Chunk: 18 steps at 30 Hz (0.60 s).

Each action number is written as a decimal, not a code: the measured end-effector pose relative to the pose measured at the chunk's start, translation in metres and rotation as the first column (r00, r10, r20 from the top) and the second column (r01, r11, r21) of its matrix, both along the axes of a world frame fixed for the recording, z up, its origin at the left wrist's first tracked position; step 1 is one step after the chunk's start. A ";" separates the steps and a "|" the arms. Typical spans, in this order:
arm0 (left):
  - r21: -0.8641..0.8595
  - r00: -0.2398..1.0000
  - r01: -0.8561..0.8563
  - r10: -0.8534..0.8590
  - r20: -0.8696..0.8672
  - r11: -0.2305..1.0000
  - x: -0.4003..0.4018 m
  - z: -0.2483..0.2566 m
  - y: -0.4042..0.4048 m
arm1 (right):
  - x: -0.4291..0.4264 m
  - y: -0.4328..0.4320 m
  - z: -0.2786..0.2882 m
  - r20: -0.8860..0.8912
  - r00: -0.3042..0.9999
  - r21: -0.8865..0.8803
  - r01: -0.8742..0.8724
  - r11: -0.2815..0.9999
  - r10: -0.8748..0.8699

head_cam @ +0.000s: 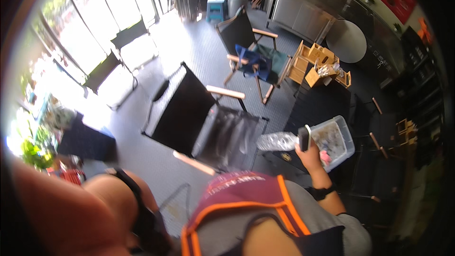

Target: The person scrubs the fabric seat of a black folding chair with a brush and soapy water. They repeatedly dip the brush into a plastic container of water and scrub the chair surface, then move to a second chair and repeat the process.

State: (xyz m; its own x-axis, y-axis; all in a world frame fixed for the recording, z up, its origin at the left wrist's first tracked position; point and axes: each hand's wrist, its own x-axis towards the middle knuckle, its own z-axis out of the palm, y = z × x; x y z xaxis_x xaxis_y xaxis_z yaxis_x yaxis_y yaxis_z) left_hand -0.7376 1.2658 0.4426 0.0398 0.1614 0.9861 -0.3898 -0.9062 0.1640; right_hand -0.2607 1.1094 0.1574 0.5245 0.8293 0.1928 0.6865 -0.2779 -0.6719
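My right hand [308, 154], with a black band on its wrist, grips a black object [304, 138] with a pale edge; its kind is unclear. A crinkled clear plastic item [277, 141], perhaps a bottle, extends left from the hand; whether I hold it too is unclear. Just right of the hand, a translucent plastic bin [350, 142] with greyish contents and a pink item [325, 157] rests on a black table [320, 103]. My left hand [64, 206] seems raised close to the camera at lower left, blurred and cut off, beyond a black band; its fingers cannot be made out.
A black folding chair [185, 113] with wooden armrests stands before me. Behind it, another chair [238, 32] holds a blue bag [256, 62]. Wooden boxes [320, 55] stand at the table's far end, near a steel counter [302, 10]. More chairs stand left and right.
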 end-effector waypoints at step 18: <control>-0.055 0.995 -0.035 0.039 0.088 0.998 0.032 0.025 -0.058 | 0.017 -0.089 0.059 0.255 0.966 -0.378 0.148 0.914 -0.051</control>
